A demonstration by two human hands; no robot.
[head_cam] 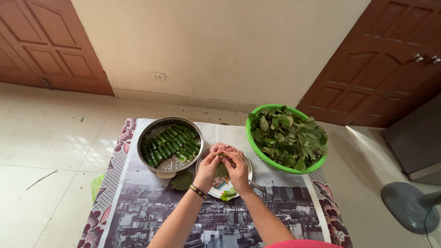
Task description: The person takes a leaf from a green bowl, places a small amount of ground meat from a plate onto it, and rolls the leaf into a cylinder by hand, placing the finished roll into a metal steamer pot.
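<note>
A person's left hand [207, 171] and right hand [237, 169] meet over a shallow plate [248, 171] at the middle of a printed mat [151, 206], the fingers of both curled closed around a green leaf [222, 170] held between them, thumbs pressed to its upper edge. A mound of pink minced meat [224, 147] sits at the far side of the plate, just beyond the fingertips, and a few loose leaf scraps [228, 194] lie at the plate's near rim. To the left, touching the plate, stands a round metal steamer pot [150, 133] with a perforated base, about half filled with tight green leaf rolls [172, 143] laid side by side in rows (the near part of the base is bare). A single dark leaf [182, 181] lies on the mat just in front of the pot. To the right, a bright green plastic basket [251, 138] is heaped with fresh loose leaves [288, 135]. The mat is spread on a pale tiled floor [46, 138]; a grey fan base [409, 206] stands well apart at right.
</note>
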